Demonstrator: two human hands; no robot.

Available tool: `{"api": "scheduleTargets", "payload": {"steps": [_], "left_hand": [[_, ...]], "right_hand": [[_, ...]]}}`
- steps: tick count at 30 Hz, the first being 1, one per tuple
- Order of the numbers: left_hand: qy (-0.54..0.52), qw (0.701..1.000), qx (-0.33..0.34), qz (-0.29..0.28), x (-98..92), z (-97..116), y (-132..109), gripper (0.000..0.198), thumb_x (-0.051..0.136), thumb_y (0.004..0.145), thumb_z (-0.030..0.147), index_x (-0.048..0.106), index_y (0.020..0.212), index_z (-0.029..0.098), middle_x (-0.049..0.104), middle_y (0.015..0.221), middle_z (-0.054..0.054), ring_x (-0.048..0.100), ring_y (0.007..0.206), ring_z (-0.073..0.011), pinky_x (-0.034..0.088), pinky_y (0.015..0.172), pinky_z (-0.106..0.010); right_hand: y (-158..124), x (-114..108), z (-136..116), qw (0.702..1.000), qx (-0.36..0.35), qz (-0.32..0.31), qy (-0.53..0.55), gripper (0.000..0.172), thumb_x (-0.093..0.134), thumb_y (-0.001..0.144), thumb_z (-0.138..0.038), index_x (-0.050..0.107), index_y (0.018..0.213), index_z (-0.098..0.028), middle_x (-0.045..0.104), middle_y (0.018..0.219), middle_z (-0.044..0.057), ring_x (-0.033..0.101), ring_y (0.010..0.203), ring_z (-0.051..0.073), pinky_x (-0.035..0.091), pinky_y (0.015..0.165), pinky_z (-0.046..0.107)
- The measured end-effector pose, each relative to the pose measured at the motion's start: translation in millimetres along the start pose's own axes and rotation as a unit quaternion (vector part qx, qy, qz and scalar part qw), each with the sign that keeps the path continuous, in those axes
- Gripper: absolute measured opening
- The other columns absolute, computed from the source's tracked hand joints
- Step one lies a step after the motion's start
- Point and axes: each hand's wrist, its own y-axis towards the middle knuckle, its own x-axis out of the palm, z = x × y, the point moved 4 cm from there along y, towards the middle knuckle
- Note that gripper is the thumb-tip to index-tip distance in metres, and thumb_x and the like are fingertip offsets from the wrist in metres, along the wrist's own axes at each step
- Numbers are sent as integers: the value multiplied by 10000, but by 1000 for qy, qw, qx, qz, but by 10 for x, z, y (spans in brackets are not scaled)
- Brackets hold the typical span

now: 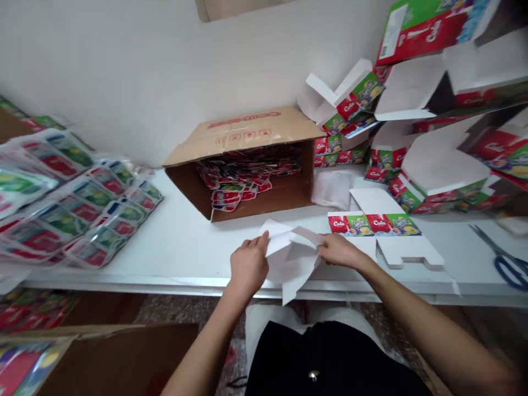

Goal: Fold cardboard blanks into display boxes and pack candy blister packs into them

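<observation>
Both my hands hold a white unfolded carton blank at the front edge of the white table. My left hand grips its left flap, and my right hand grips its right side. The blank shows its plain white inside and hangs partly over the table edge. Just right of it lies a flat printed carton blank with red and green panels.
A brown cardboard box lies on its side behind my hands, holding red and green packets. Bagged packets pile up at left. Folded cartons stack at right. Blue-handled scissors rest at far right.
</observation>
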Motion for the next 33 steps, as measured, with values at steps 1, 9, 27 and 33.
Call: {"api": "scheduleTargets", "payload": {"steps": [1,9,27,33], "left_hand": [[-6,1000,-10,3,-3,-16,86,484,494,823,117,499,1307,128,718,980,-119,664,870,-279,539,691,-379],[-215,895,273,280,-204,500,-349,412,523,882,203,459,1286,161,710,988,-93,646,1001,-203,512,875,-364],[92,957,267,66,870,613,-186,462,311,943,117,357,1392,18,411,1447,-206,380,1357,-286,323,1105,-436],[84,950,288,87,868,634,-205,461,325,954,150,354,1397,26,392,1460,-202,358,1366,-303,292,1118,-429]], "right_hand": [[80,18,46,1000,12,-21,10,303,446,806,-208,658,981,-80,706,691,133,689,636,231,508,561,265],[348,-62,142,992,52,-90,72,232,480,770,-217,614,902,-82,712,741,146,654,484,179,483,399,219],[212,-194,559,957,-57,-6,284,664,308,900,-649,449,1376,-209,496,1393,116,533,1217,247,508,929,370],[472,11,264,974,18,169,150,743,312,904,-609,334,1445,-100,459,1412,187,475,1275,286,386,1049,411]]}}
